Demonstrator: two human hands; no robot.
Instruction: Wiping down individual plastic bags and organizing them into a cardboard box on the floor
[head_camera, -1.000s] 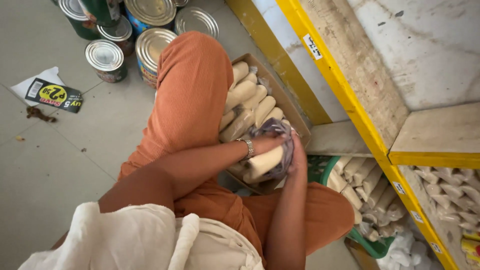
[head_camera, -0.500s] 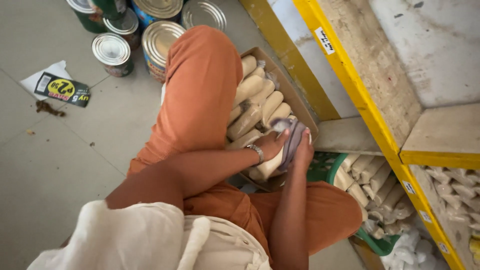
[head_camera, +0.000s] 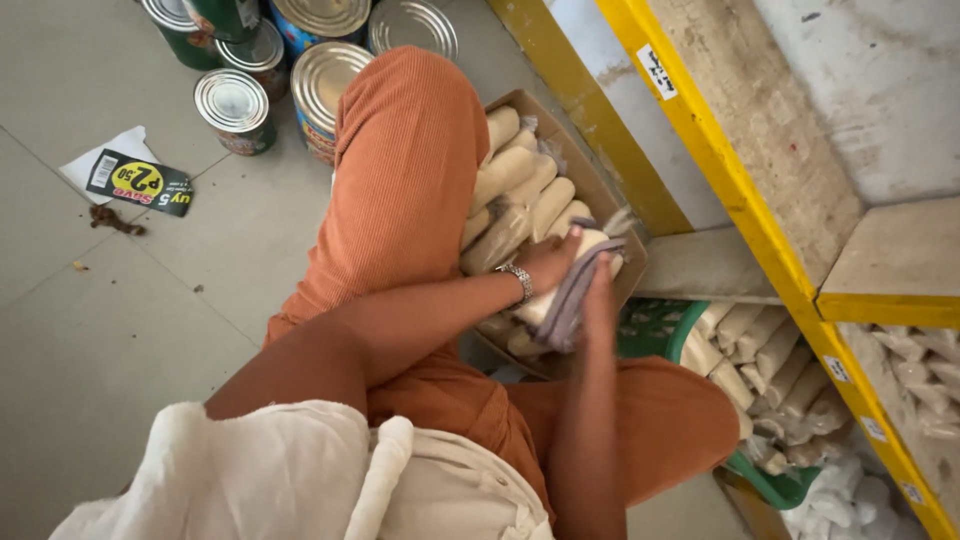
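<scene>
Right hand (head_camera: 598, 290) mostly hidden behind grey cloth (head_camera: 575, 295); fingers not visible. Cardboard box (head_camera: 585, 180) near side covered by forearms. Tin cans (head_camera: 235, 105) cut by top edge. Green basket (head_camera: 775, 485) partly under yellow shelf (head_camera: 760, 215).

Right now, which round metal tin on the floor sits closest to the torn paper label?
The small green-sided silver-lidded tin, standing alone left of the orange-trousered leg; the others cluster farther back.

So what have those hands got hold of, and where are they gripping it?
The left hand grips one pale wrapped roll near its upper end, over the cardboard box. The right hand presses a grey cloth against the roll's side.
</scene>
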